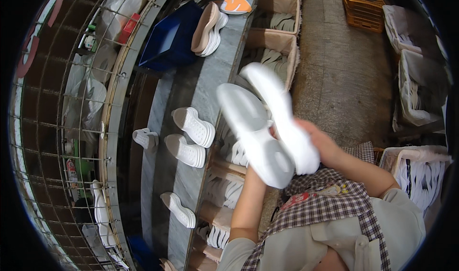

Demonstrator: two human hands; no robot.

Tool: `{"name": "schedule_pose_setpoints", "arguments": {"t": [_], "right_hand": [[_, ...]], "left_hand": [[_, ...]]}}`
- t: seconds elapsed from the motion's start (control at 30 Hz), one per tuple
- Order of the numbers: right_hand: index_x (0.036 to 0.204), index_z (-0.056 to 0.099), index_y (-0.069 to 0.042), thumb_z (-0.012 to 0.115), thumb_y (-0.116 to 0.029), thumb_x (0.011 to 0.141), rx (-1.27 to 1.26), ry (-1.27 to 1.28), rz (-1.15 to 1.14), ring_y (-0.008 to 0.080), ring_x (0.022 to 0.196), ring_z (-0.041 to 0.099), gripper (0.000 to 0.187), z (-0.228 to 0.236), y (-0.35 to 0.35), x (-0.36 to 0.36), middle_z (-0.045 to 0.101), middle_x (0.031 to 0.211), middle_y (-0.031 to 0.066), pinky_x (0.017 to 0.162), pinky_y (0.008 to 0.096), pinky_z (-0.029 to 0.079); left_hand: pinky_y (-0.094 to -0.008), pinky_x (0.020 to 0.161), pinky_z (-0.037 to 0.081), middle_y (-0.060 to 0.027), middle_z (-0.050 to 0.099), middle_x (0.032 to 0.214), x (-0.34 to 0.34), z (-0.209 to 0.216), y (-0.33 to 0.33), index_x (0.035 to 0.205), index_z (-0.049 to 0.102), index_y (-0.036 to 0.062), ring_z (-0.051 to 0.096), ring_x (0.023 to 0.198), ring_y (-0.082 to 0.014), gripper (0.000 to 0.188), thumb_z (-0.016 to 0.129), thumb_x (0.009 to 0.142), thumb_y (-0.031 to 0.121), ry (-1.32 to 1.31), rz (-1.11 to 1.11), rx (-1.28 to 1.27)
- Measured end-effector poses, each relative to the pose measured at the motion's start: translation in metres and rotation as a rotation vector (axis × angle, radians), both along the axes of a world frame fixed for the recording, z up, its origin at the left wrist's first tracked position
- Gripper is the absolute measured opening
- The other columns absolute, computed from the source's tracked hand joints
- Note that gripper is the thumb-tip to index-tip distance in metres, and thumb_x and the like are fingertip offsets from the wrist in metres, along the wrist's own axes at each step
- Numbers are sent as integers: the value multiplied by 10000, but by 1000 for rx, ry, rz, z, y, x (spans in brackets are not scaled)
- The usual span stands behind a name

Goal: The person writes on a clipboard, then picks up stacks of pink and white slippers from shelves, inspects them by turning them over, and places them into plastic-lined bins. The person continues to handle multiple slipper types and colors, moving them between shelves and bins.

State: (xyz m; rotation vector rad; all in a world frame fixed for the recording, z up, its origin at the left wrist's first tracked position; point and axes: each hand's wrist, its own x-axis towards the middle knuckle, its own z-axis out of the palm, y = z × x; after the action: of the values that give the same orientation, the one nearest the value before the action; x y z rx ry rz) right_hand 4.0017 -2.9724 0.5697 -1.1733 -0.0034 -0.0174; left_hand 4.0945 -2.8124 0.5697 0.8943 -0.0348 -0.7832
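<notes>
Two shoe soles are held up side by side in front of me, slightly blurred. The left one, a grey-and-white sole [243, 120], turns a broad face with grey patches toward me. Beside it the white sole [277, 103] stands more on its edge. My right hand [319, 142] is closed round the outer side of the white sole near its lower end. Behind the grey-and-white sole, my left hand [253, 180] is mostly hidden; its forearm rises to the sole, which it supports from behind.
Small stacks of white soles [193, 127] stand on a grey marble-like shelf [210, 87] at left. Farther along are a blue bin [160, 44], beige-and-white soles [206, 29] and an orange piece [236, 5]. Lined boxes [291, 55] hold soles below. Wire mesh [48, 127] borders the left; crates [363, 12] stand at right.
</notes>
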Motion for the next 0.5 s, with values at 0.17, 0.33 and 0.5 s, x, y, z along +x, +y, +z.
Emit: {"name": "schedule_pose_setpoints", "arguments": {"t": [0.17,0.33,0.5], "right_hand": [[1390,364,-93,342,-326,969,-649,-344,-27,363,1332,228,482,-5,10,13,353,1403,172,1100,483,141],[1287,470,-79,483,-274,919,-515,-87,-131,297,1262,359,417,-15,-13,11,442,1319,138,1063,420,264],[1133,561,-60,600,-256,874,-354,158,-16,213,1087,495,327,-37,-8,0,503,1193,94,911,325,407]], "left_hand": [[-364,917,490,-195,479,1265,4,4,34,1368,318,25,516,1133,-270,520,393,972,353,-49,106,-177],[-291,809,513,-110,542,1153,74,80,100,1340,377,53,554,1007,-180,496,477,947,338,-478,484,546],[-279,756,483,2,582,995,189,89,139,1206,491,125,571,874,-142,415,442,941,440,-358,264,297]]}}
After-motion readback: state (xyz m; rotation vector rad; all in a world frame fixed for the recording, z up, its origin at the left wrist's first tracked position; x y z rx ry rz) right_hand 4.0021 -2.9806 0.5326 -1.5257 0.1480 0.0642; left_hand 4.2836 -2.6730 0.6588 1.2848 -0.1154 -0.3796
